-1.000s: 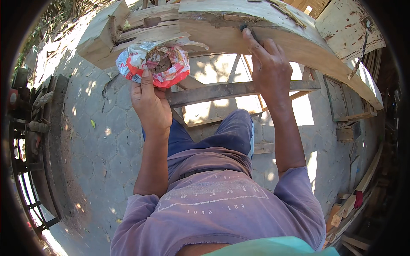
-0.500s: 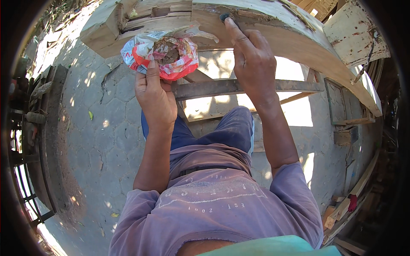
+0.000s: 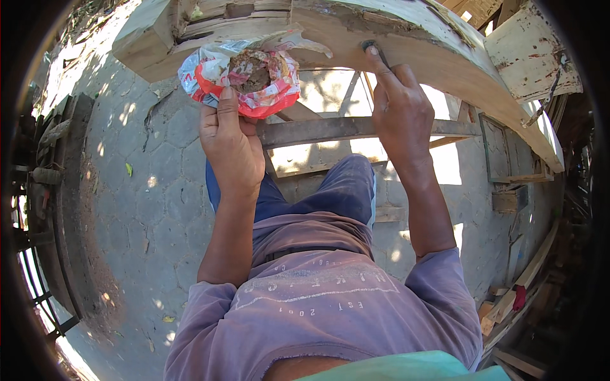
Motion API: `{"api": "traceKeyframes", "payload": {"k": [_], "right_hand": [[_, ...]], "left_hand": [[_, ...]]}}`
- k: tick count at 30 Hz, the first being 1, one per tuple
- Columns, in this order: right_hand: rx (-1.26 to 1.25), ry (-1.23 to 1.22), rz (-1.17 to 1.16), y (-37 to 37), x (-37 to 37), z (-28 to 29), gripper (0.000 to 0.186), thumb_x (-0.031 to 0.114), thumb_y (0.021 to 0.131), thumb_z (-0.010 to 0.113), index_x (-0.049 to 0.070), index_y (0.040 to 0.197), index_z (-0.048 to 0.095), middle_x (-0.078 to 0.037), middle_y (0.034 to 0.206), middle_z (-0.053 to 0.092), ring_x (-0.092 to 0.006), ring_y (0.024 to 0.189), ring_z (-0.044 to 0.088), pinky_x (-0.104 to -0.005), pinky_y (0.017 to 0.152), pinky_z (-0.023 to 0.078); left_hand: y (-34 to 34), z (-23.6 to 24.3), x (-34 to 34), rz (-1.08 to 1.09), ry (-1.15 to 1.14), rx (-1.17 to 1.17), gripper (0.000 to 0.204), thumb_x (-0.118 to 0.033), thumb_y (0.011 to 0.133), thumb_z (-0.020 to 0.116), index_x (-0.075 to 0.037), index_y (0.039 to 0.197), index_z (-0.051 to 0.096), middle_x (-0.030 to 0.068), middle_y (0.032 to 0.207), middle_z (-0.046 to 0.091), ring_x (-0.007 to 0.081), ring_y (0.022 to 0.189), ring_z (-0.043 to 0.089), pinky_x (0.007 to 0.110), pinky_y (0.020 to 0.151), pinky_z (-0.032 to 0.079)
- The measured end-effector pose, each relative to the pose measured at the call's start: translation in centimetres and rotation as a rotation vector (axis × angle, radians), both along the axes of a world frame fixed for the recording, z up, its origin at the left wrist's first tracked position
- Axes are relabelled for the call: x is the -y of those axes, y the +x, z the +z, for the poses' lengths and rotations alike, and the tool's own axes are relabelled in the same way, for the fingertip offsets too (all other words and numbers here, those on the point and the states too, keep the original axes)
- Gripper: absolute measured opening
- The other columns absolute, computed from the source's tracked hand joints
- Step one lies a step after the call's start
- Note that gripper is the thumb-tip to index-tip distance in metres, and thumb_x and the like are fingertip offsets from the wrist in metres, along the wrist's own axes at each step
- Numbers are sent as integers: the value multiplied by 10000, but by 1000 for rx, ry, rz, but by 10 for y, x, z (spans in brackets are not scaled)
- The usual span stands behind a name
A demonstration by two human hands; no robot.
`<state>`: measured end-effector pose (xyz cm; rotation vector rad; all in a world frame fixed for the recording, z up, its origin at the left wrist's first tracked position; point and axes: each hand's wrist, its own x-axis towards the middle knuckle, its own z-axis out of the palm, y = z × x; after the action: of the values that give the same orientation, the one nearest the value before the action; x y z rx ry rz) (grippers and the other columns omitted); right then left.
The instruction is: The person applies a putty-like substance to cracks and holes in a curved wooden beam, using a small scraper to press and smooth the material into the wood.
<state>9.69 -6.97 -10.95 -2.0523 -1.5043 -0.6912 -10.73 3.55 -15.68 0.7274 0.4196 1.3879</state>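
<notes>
In the head view, the left hand pinches a plastic bag mouth up beside the wooden beam, probably keeping its brown paste in; the right hand grips a dark tool at the beam's face, finger extended, probably for control.

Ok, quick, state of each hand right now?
Left hand: closed on the crumpled red-and-white bag, thumb at its near edge.
Right hand: closed on a small dark tool, index finger extended along it.

The floor (grey, sun-dappled) carries leaves — one green.
</notes>
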Motion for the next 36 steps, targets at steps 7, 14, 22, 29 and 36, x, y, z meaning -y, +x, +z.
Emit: {"api": "traceKeyframes", "payload": {"k": [7,14,22,29,36], "right_hand": [[-14,148,156,9,-15,2,510,14,895,652,178,1378,665,-78,918,619,-292,769,658,-429,656,540],[-337,110,231,-9,3,-2,473,14,974,642,180,1418,649,-87,904,672,-193,702,635,-371,655,522],[-274,369,385,-40,-57,7,454,38,978,652,115,1425,632,-121,929,663,-226,757,645,-381,694,528],[-214,383,289,-49,-77,-8,492,9,949,647,78,1435,608,-147,938,659,-325,793,666,-450,710,532],[-235,252,281,-48,-60,-1,544,-10,902,660,81,1435,598,-143,890,608,-339,746,659,-450,643,540]], "left_hand": [[4,14,6,29,-17,-3,156,-139,1070,580,-29,1180,593,64,1141,689,136,1000,689,315,860,578],[4,7,2,52,-30,31,140,-143,1064,597,-38,1157,593,59,1125,686,134,997,687,320,868,581],[3,3,2,28,-14,24,262,-164,1074,577,-14,1287,562,105,1251,673,192,1114,685,366,952,574],[2,5,4,-2,-24,43,254,-156,1076,572,-11,1284,562,105,1243,674,187,1108,684,357,943,569],[2,6,1,14,-15,59,243,-144,1077,565,-9,1279,567,103,1227,681,180,1100,685,354,939,570]]}}
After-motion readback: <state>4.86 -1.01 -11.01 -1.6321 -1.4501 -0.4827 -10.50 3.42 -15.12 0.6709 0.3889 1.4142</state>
